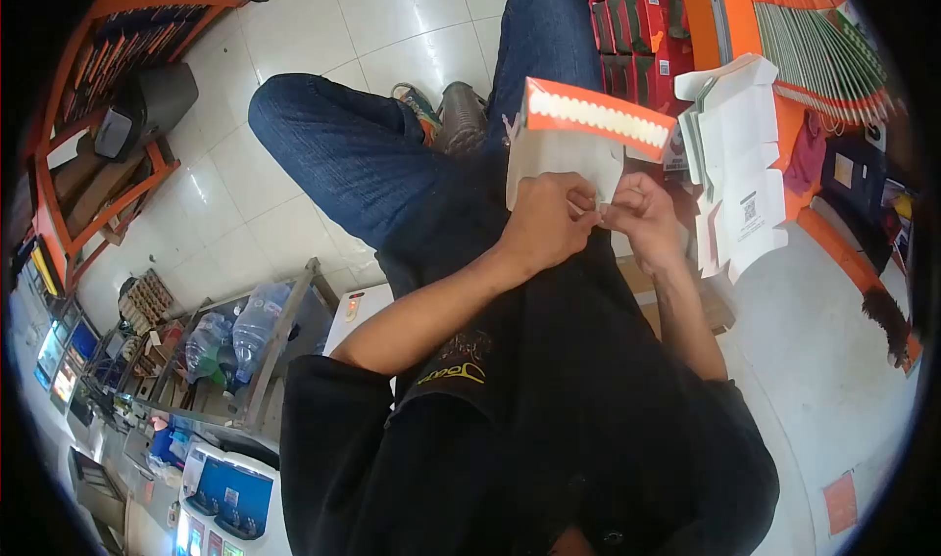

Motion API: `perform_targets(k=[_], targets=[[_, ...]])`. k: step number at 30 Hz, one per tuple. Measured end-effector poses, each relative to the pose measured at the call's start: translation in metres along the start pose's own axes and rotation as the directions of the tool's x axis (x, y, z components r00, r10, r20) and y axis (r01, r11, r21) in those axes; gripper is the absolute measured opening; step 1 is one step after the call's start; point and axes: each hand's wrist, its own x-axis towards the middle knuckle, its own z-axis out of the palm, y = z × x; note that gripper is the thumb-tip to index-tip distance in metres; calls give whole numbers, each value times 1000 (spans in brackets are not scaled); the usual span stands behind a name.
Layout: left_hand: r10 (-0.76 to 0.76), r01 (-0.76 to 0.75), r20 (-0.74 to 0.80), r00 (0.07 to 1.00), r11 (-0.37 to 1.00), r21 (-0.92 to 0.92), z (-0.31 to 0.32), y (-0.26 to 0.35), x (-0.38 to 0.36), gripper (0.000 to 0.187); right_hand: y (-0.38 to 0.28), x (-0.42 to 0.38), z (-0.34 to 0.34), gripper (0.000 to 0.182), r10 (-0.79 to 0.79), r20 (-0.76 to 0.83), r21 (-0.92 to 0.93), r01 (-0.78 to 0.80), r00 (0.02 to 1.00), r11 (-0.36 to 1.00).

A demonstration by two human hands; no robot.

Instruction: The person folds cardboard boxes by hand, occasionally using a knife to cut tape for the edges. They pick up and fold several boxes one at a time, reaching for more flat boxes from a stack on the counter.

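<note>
A partly folded card carton (566, 159) rests near my lap, its pale inside showing. Its raised orange flap (600, 120) carries a row of white tooth-like shapes. My left hand (549, 221) lies over the carton's near edge with its fingers bent in. Close against it, my right hand (644, 221) pinches at the carton's near right corner. The fingertips of both hands meet there, and the small part between them is too small to make out clearly. To the right of my right hand are flat unfolded white cartons (740, 179), stacked on one another.
Red boxes (637, 22) stand ahead, beside an orange shelf (720, 12) with a stack of green-edged card sheets (818, 56). On the left are a rack with plastic bottles (257, 326), a black speaker-like box (147, 110) and an orange-framed shelf (49, 184).
</note>
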Motion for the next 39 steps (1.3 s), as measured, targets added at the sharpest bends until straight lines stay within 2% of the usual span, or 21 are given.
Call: perform_targets(k=[3, 8, 9, 11, 12, 14, 20, 23, 25, 27, 29, 31, 33, 34, 35, 36, 37, 39], targets=[[34, -34, -25, 999, 999, 31, 6, -2, 4, 20, 3, 1, -2, 26, -73, -18, -39, 72, 997, 997], [103, -103, -32, 994, 994, 26, -3, 4, 0, 18, 2, 4, 12, 23, -44, 7, 200, 41, 999, 979], [104, -104, -30, 994, 994, 26, -5, 0, 0, 18, 0, 4, 15, 23, -45, 4, 201, 43, 999, 979], [-46, 61, 77, 996, 978, -198, -10, -11, 4, 14, -1, 4, 19, 22, -85, -18, 198, 87, 996, 976], [-46, 61, 78, 996, 979, -196, -13, -12, 5, 14, -1, 5, 19, 22, -85, -18, 200, 87, 996, 976], [-130, 185, 197, 972, 938, -293, -18, -12, 7, 12, -1, 7, 18, 22, -130, 11, 82, 128, 991, 988], [-115, 211, 311, 944, 931, -296, -23, -16, 11, 12, -7, 6, 19, 23, -129, 19, 22, 129, 991, 991], [-144, 222, 245, 959, 918, -327, -19, -17, 8, 10, -10, 6, 21, 20, -146, 10, 28, 146, 989, 989], [-94, 156, 208, 974, 939, -306, -17, -22, 8, 9, -4, 5, 21, 19, -169, -9, 50, 169, 986, 984], [-102, 163, 189, 977, 927, -339, -17, -20, 9, 9, 1, 6, 21, 17, -213, -49, 53, 215, 976, 975], [-144, 192, 177, 974, 936, -296, -18, -15, 9, 13, -1, 6, 23, 18, -221, -73, -41, 219, 972, 975], [-141, 191, 176, 974, 930, -314, -21, -11, 9, 15, -1, 8, 26, 18, -246, -72, 26, 249, 967, 968], [-53, 119, 219, 974, 946, -301, -24, -28, 13, 20, 1, 14, 26, 18, -253, -65, 41, 256, 965, 966], [-86, 136, 234, 968, 969, -207, -25, -17, 15, 21, 0, 18, 25, 18, -258, -57, 48, 261, 964, 964], [-107, 153, 213, 971, 965, -213, -24, -8, 12, 20, -7, 19, 29, 18, -257, -66, 44, 260, 964, 965], [-55, 98, 165, 985, 958, -269, -23, -10, 10, 20, -14, 17, 33, 18, -245, -73, 41, 248, 967, 968], [-81, 111, 138, 987, 967, -227, -27, 1, 9, 20, -19, 16, 38, 18, -285, -77, 49, 289, 956, 956], [54, -42, 48, 997, 975, -220, -34, -5, 11, 13, -30, 19, 47, 20, -372, -60, 0, 373, 926, 928]])
